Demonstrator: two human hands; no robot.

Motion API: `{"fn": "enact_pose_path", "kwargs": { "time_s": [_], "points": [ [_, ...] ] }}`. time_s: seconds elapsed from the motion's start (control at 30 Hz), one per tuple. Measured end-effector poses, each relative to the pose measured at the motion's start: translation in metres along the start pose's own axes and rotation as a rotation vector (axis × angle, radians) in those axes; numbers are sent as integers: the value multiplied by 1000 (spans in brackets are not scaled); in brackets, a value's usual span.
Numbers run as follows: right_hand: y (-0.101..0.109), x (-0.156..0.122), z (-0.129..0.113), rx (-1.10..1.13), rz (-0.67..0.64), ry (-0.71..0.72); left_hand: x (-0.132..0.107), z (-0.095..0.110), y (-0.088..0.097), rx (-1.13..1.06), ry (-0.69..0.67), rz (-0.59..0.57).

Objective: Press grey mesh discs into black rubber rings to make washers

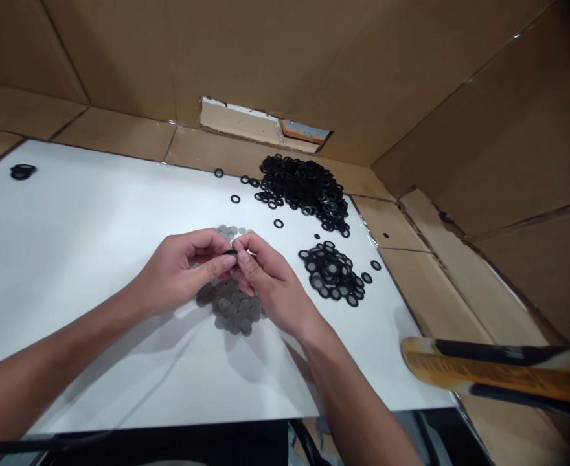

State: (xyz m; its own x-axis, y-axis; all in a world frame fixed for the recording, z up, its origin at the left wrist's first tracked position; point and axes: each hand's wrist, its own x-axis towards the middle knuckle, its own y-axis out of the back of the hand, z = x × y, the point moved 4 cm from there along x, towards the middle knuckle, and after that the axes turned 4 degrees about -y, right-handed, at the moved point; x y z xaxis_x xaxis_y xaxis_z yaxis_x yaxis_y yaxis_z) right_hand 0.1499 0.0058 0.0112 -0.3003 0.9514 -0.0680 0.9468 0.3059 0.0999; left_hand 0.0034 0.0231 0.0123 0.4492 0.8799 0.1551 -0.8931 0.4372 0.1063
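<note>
My left hand (pixel 188 265) and my right hand (pixel 265 272) meet over the white table, both pinching one small black ring (pixel 230 252) between thumbs and fingertips. Fingers cover most of that ring, so I cannot tell whether a disc sits in it. Beneath my hands lies a loose heap of small grey discs (pixel 239 310), with a few more grey discs (pixel 227 231) just beyond my fingertips. To the right of my right hand is a pile of black rings with grey centres (pixel 331 268). Farther back, a large heap of plain black rings (pixel 304 184) spreads out.
A few single black rings (pixel 235 199) lie left of the large heap. More black rings (pixel 22 171) are stacked at the table's far left. Cardboard walls (pixel 275 58) enclose the white table (pixel 95 194). A yellow and black object (pixel 484 369) juts in from the right.
</note>
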Motion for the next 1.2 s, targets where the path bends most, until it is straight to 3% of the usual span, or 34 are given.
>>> {"fn": "enact_pose_path", "kwargs": {
  "time_s": [0.13, 0.23, 0.43, 0.6, 0.7, 0.87, 1.2],
  "points": [
    [-4, 0, 0, 147, -62, 15, -2, 2, -1, -12, -8, 33],
    [-5, -2, 0, 97, 2, 74, -3, 2, -1, -29, -9, 57],
    [-6, -5, -6, -212, 197, 184, -2, 0, 4, 33, 20, 139],
    [-4, -2, -4, -92, 231, 140, -2, -3, 2, 4, 22, 237],
    [-1, -1, -3, -32, 238, 135, -1, -5, -1, -16, 51, 205],
    [2, 0, 3, -51, 139, 24, 3, -7, 3, 18, 71, 58],
    [6, 0, -3, -123, 180, -4, 2, -3, 8, 65, 15, 140]
  ]
}}
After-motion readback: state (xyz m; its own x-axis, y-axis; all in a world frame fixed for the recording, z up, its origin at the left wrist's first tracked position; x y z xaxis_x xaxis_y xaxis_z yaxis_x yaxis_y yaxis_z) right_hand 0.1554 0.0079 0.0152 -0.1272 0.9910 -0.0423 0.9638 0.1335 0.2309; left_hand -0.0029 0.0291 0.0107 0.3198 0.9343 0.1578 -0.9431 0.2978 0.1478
